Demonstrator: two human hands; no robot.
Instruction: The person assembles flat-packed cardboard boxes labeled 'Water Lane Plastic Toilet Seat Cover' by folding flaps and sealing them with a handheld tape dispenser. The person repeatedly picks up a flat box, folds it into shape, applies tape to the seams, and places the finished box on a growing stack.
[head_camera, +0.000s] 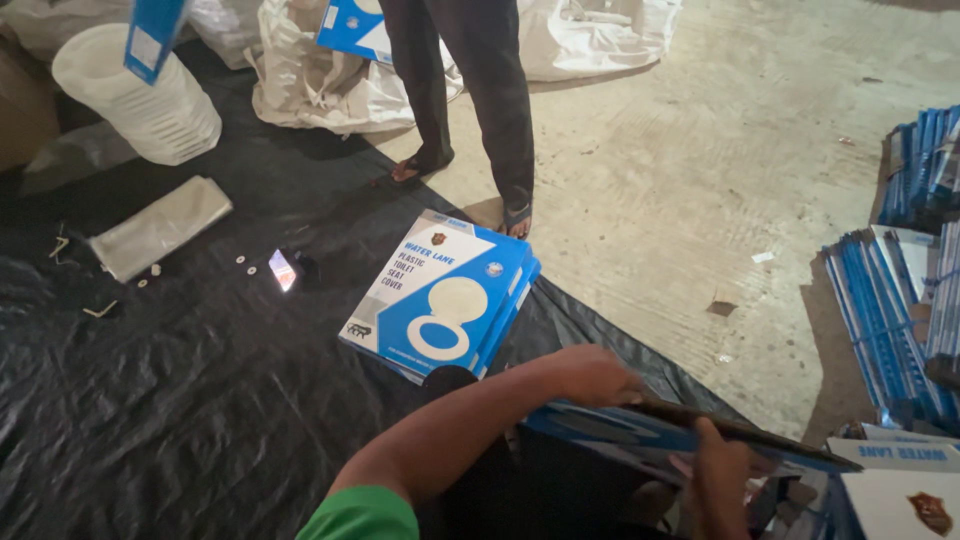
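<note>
Gripping 1 flat blue-and-white carton (670, 432) at the black floor sheet's (180, 400) right edge, the left hand (595, 375) presses its top while the right hand (722, 480) clasps its near rim; the carton looks mid-handling, and keeping it level calls for both grips. 2 stacked cartons (445, 295) lie just beyond.

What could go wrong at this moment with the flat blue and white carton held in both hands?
The flat blue and white cardboard carton is pinched between left hand and right hand and might buckle or slip. A standing person's sandalled feet sit beside the stacked blue cartons, so toes could be struck.
</note>
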